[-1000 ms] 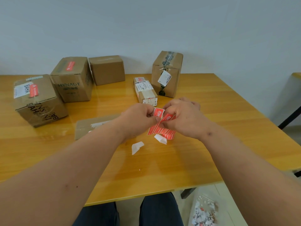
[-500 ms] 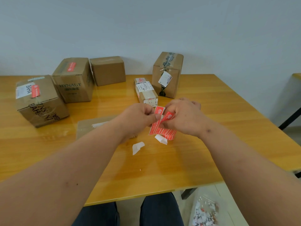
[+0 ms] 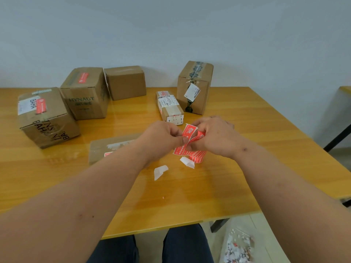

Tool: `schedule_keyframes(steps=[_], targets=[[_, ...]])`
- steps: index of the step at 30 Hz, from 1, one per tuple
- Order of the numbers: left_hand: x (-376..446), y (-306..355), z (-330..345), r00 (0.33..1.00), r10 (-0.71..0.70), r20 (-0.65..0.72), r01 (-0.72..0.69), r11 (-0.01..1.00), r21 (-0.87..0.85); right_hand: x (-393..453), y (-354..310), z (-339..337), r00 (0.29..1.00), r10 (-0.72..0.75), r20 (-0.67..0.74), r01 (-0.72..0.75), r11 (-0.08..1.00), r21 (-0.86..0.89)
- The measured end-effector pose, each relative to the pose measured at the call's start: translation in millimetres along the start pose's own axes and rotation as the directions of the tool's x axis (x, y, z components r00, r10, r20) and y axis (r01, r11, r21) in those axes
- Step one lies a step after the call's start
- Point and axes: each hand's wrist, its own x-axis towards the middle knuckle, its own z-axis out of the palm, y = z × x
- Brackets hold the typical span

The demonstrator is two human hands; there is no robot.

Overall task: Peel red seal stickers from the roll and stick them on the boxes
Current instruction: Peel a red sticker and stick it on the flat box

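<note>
Head view: left hand (image 3: pixel 161 137) and right hand (image 3: pixel 214 136), each grip pinched tight on red sticker strip (image 3: pixel 188 151).

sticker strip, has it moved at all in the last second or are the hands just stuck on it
Barely. Both the left hand and the right hand keep pinching the red sticker strip above the table; nothing was let go, and no sticker has come free. The two white backing scraps and the boxes lie where they were.
</note>
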Motion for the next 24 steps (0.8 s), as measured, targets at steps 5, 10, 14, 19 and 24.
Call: schedule_keyframes(steps=[5,10,14,19,24], targets=[[2.0,0.0,1.0,0.999,-0.036,0.005,0.036,0.999,-0.025,-1.1,1.2,2.4,0.998,-0.04,-0.043,0.039,0.999,-0.035],[4.4,-1.2,0.8,0.998,-0.056,-0.002,0.056,0.998,-0.036,-3.5,0.2,6.1,0.989,-0.106,-0.104,0.099,0.992,-0.073],[4.2,-1.9,0.5,0.998,-0.055,-0.014,0.053,0.995,-0.08,-4.2,-0.3,6.0,0.993,-0.073,-0.09,0.066,0.995,-0.077],[3.1,-1.3,-1.9,0.999,-0.035,0.004,0.036,0.998,-0.052,-2.9,-3.7,4.4,0.997,-0.059,-0.054,0.052,0.99,-0.13],[4.1,-2.2,-5.2,1.0,-0.006,0.018,0.005,1.0,0.023,-3.0,-4.9,7.6,0.995,-0.087,-0.057,0.079,0.987,-0.138]])
